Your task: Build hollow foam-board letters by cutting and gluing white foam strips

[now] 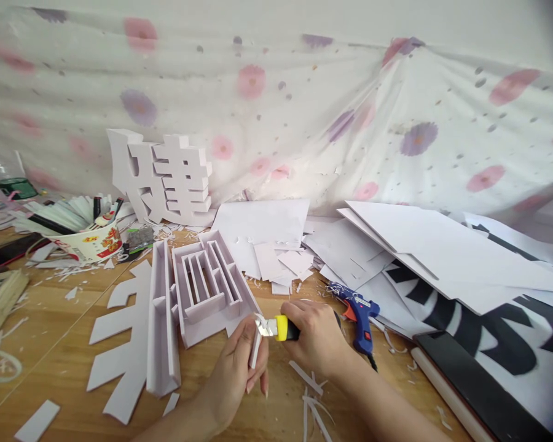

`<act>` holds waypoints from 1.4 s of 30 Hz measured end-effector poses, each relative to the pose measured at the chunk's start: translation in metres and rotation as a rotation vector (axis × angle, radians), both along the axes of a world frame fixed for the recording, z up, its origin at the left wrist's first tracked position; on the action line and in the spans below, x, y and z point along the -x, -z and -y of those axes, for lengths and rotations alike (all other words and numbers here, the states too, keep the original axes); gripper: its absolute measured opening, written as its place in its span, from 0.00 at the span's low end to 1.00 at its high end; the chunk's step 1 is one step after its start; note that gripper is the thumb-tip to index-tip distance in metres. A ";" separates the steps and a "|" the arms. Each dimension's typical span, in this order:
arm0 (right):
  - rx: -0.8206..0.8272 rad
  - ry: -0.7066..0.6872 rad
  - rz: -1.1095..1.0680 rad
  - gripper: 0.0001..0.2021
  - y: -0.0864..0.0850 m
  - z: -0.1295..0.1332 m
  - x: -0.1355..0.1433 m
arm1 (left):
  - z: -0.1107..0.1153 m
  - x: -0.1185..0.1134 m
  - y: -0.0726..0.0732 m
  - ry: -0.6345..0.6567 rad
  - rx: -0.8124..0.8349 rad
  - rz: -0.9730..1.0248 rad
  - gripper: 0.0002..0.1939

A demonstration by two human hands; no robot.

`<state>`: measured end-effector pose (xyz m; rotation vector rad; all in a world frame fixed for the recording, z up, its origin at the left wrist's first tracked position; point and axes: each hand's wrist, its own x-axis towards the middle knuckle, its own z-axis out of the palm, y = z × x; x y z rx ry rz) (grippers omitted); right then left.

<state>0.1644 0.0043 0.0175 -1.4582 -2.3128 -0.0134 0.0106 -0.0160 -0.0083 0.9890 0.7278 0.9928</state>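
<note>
My left hand [239, 359] pinches a small white foam board strip [255, 351], held upright above the wooden table. In my right hand [314, 334] is a utility knife [281, 328] with a yellow and black handle. Its metal blade end points left and meets the top of the strip. Just beyond my left hand lies a half-built white foam board character [221, 316] with thin upright walls glued along its outline. To its left, a cut-out foam piece with several prongs [124, 334] lies flat beside a long walled section [163, 344].
A blue glue gun [362, 316] lies right of my right hand. White sheets [442, 245] and black-printed paper [498, 337] are piled at right, near a long black-topped bar [479, 380]. A finished foam character [161, 175] and a paper tub of markers [92, 239] stand back left.
</note>
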 end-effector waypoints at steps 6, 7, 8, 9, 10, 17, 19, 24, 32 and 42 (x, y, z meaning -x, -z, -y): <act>0.033 0.065 -0.014 0.05 0.004 -0.006 -0.007 | 0.004 0.001 -0.005 0.037 -0.024 -0.057 0.23; 0.047 0.117 -0.031 0.04 0.004 -0.008 -0.011 | 0.005 0.002 -0.007 0.061 -0.024 -0.081 0.23; 0.063 0.167 -0.046 0.04 0.004 -0.010 -0.015 | 0.006 0.002 -0.009 0.077 -0.025 -0.103 0.24; 0.086 0.211 -0.056 0.04 0.003 -0.012 -0.018 | 0.006 0.002 -0.011 0.082 -0.024 -0.121 0.24; 0.115 0.245 -0.060 0.04 0.002 -0.014 -0.019 | 0.005 0.002 -0.012 0.069 -0.028 -0.133 0.24; 0.401 0.469 0.039 0.10 0.005 -0.015 -0.011 | -0.008 0.004 -0.005 -0.066 -0.122 -0.241 0.16; 0.411 0.434 0.062 0.10 0.013 -0.014 -0.008 | -0.010 0.004 -0.003 -0.084 -0.118 -0.247 0.16; 0.378 0.372 0.086 0.12 0.025 -0.012 -0.004 | -0.012 0.005 -0.005 -0.100 -0.081 -0.202 0.18; 0.338 0.359 0.121 0.12 0.027 -0.011 -0.006 | -0.016 0.010 -0.011 -0.066 -0.022 -0.042 0.18; 0.338 0.354 0.202 0.10 0.022 -0.005 -0.005 | -0.006 0.009 -0.008 -0.021 -0.143 -0.144 0.14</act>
